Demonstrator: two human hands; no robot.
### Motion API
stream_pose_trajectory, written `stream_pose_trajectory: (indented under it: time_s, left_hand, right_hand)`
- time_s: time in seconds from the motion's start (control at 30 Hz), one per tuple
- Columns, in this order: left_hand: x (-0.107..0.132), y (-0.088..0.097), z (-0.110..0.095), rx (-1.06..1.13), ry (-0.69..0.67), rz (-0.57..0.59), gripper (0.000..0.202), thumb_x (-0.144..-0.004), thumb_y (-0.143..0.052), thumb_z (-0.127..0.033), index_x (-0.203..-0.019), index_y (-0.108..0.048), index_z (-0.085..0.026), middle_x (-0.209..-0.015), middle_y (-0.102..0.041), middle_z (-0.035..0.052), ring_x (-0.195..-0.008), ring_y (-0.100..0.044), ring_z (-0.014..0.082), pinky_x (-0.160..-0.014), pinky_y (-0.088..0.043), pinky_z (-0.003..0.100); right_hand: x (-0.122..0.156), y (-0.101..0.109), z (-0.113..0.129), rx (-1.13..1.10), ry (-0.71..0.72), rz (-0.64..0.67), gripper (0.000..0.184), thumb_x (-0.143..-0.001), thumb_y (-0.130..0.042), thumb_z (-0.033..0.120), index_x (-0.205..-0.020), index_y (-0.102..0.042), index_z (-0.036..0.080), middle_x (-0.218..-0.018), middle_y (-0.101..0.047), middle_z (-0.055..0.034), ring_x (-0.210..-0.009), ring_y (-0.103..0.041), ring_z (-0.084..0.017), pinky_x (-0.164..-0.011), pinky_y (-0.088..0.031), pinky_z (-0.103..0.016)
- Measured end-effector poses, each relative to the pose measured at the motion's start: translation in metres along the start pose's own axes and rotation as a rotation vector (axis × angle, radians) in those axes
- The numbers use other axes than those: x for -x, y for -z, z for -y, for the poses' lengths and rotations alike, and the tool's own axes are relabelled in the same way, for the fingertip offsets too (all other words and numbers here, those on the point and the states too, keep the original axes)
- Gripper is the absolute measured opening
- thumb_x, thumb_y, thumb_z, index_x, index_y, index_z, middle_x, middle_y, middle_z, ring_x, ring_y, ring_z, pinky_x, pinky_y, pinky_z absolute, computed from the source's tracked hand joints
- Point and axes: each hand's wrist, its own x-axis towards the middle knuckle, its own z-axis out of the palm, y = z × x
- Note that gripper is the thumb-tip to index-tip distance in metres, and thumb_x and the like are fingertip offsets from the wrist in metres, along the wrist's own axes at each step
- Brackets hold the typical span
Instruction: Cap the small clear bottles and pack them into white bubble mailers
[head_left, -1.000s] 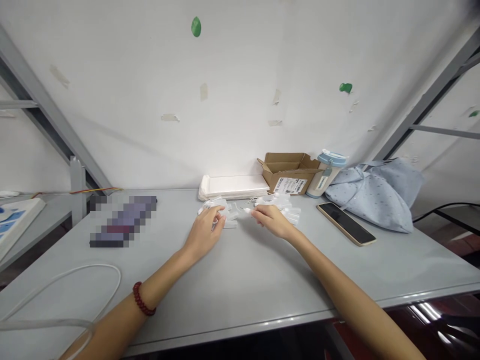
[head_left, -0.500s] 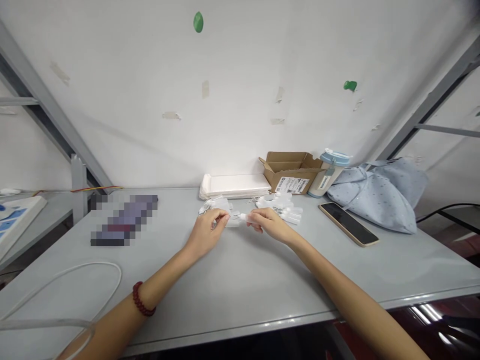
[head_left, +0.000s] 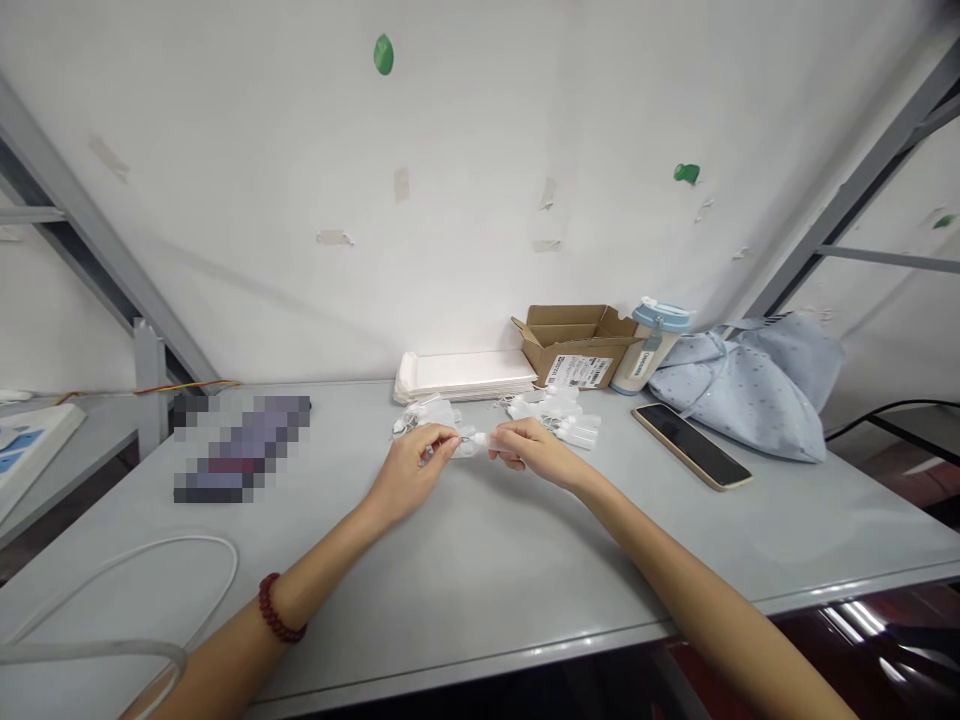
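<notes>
Over the middle of the table, my right hand [head_left: 529, 445] is closed around a small translucent plastic tube with a white cap [head_left: 481, 439] pointing left. My left hand [head_left: 418, 463] pinches a thin grey loop, perhaps wire or cord, that reaches toward that cap. The fingertips partly cover the loop, so its exact kind is unclear. Just behind my left hand lies a small pile of similar tubes with loops [head_left: 431, 410]. A second pile of capped tubes [head_left: 577, 430] lies behind and to the right of my right hand.
A stack of white flat packs [head_left: 469, 372] stands against the wall, beside an open cardboard box [head_left: 577, 350] and a blue-lidded cup [head_left: 651, 348]. A phone [head_left: 691, 446] and a light blue cloth bag [head_left: 742, 390] are rightward. White cable [head_left: 172, 541] curls at left near a blurred purple item [head_left: 255, 440].
The tube's white cap and the loop now show more clearly between my hands. Both hands keep their grips. The whole view has shifted slightly.
</notes>
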Motion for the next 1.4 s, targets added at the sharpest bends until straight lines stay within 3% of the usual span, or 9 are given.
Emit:
stream_pose_trajectory:
  time_s: [0.67,1.1,1.4]
  left_hand:
    - [0.001,-0.001,-0.001,0.011,-0.071,0.005,0.026,-0.088,-0.043,-0.034,-0.085,-0.065,-0.021,-0.076,-0.063,0.0005,-0.073,-0.053,0.0148,-0.062,-0.038,0.024]
    - [0.002,-0.001,-0.001,0.014,-0.035,0.000,0.025,-0.088,-0.044,-0.035,-0.084,-0.065,-0.021,-0.076,-0.063,0.0005,-0.072,-0.052,0.0149,-0.060,-0.037,0.024]
    - [0.002,-0.001,0.003,-0.015,-0.105,0.015,0.024,-0.089,-0.044,-0.032,-0.086,-0.065,-0.021,-0.080,-0.063,0.0016,-0.075,-0.052,0.0151,-0.057,-0.037,0.023]
  right_hand:
    - [0.002,0.001,0.005,-0.014,-0.022,-0.009,0.035,-0.082,-0.047,0.041,-0.061,-0.054,0.015,-0.052,-0.028,0.0056,-0.050,-0.027,-0.008,-0.049,-0.023,-0.024]
    - [0.002,0.002,0.007,-0.047,-0.019,-0.015,0.035,-0.082,-0.047,0.037,-0.054,-0.048,0.016,-0.051,-0.026,0.0059,-0.050,-0.027,-0.008,-0.049,-0.023,-0.024]
    - [0.000,0.004,0.001,-0.065,-0.040,0.028,0.034,-0.083,-0.047,0.038,-0.062,-0.058,0.013,-0.051,-0.023,0.0067,-0.048,-0.025,-0.007,-0.049,-0.023,-0.024]
